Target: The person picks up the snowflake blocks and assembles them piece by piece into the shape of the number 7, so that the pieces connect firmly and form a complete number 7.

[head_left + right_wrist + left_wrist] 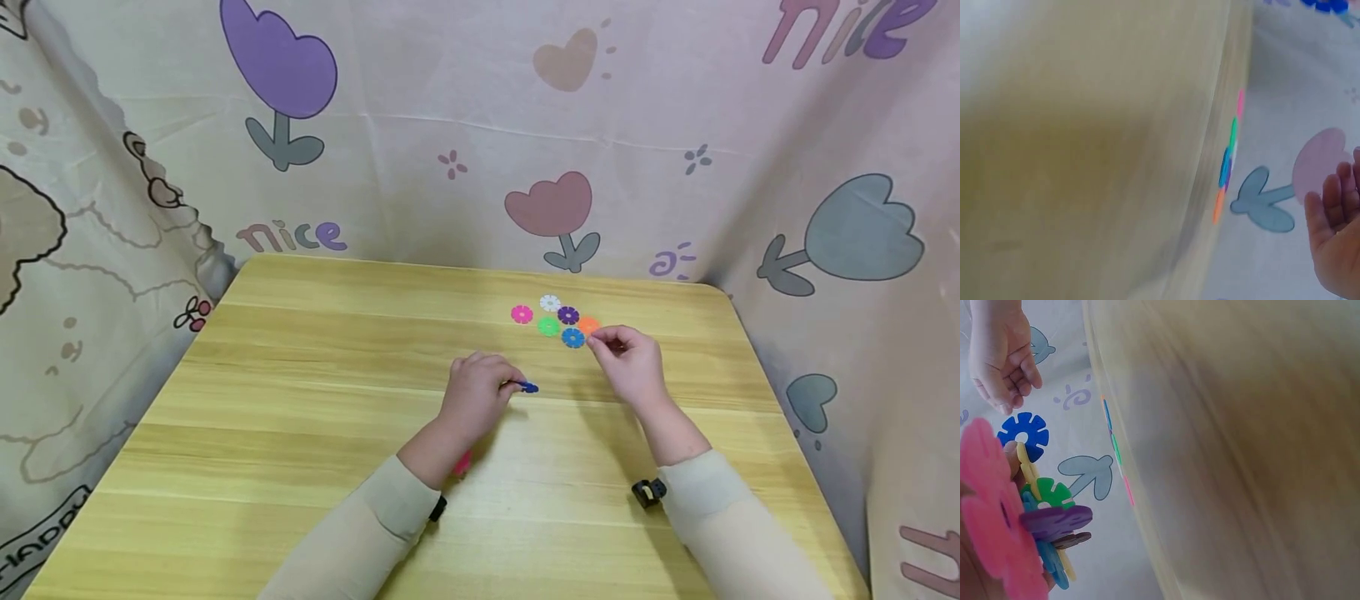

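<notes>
My left hand grips a joined cluster of notched plastic flower discs above the table. In the left wrist view the cluster shows a large pink disc, a purple disc, a green disc and a dark blue disc at its far end. Palm and fingers partly hide the rest. My right hand hovers beside the orange disc with loosely bent fingers. In both wrist views nothing shows between those fingers. Near it lie a blue disc and a green disc.
The same group of loose discs includes a purple disc, a white disc and a pink disc. They lie flat toward the far edge of the wooden table. A printed cloth hangs behind and at both sides.
</notes>
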A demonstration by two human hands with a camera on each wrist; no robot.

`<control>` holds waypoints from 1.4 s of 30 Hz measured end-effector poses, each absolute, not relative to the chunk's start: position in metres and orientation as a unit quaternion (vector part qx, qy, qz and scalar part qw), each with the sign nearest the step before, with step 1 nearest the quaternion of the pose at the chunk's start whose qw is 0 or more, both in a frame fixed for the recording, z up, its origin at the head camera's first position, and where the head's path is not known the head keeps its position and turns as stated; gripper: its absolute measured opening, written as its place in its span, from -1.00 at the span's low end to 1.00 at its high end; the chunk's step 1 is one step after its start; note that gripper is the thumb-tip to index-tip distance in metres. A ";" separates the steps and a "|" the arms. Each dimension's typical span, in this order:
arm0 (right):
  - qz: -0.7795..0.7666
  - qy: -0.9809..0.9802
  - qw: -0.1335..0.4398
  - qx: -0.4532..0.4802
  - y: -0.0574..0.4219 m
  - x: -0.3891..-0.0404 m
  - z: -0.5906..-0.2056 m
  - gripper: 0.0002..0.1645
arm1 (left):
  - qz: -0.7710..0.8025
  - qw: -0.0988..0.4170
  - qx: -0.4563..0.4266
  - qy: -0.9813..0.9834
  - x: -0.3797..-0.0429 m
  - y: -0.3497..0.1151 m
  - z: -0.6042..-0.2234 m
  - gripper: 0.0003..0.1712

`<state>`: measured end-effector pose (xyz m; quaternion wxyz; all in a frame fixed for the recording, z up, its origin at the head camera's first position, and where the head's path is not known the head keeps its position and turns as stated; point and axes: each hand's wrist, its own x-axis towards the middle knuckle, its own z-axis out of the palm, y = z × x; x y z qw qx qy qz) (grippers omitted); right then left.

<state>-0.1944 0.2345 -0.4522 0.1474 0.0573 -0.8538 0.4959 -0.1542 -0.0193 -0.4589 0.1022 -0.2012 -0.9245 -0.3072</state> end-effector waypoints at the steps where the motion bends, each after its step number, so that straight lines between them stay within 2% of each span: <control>1: 0.487 -0.860 0.146 0.051 0.237 -0.198 -0.453 -0.87 | -0.308 0.101 -0.201 -0.924 -0.154 -0.019 -0.459 -0.95; 23: 0.367 -0.929 -0.027 -0.046 0.258 -0.263 -0.480 -0.37 | -0.296 0.091 -0.200 -0.930 -0.155 -0.020 -0.463 -0.95; 42: 0.310 -0.947 -0.069 -0.045 0.255 -0.280 -0.494 -0.41 | -0.276 0.071 -0.207 -0.936 -0.153 -0.016 -0.462 -0.92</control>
